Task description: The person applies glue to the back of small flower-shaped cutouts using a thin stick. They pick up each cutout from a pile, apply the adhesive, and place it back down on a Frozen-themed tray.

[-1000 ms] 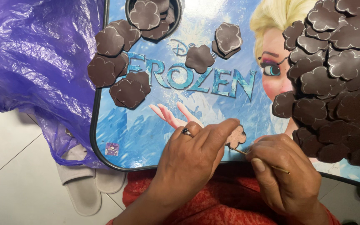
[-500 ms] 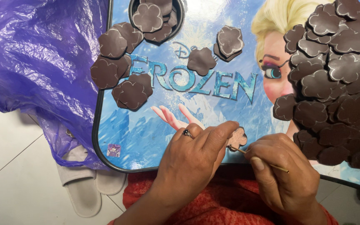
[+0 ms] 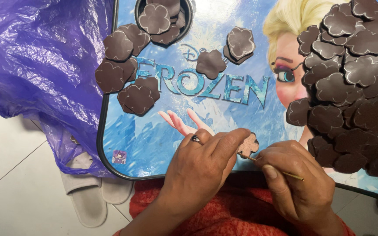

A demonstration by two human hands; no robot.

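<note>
Nothing much has moved since a second ago: both hands sit at the same spot on the tray's near rim, and only the view has crept slightly. At nine o'clock a purple bag [image 3: 40, 65] of thin, crinkled, glossy plastic slumps against the tray [image 3: 110, 161], a smooth printed board with a dark rounded rim. Under the bag, at seven o'clock, pale soft slippers [image 3: 88, 196] rest on white floor tiles. Brown flower-shaped cutouts [image 3: 127, 65], flat, matte and scalloped, lie overlapping near eleven o'clock, some in a round cup hole [image 3: 189, 22] at twelve. At six o'clock the left hand [image 3: 202, 168], a ring [image 3: 196, 139] on one finger, is curled tight, pinching one small cutout [image 3: 249, 144] against the tray's edge. Just right of it the right hand [image 3: 296, 183] is clenched round a thin stick [image 3: 285, 173] whose tip touches that cutout. At three o'clock a thick heap [image 3: 351, 87] of the same brown shapes covers the tray. Red knitted cloth [image 3: 237, 209] shows beneath the wrists.
</note>
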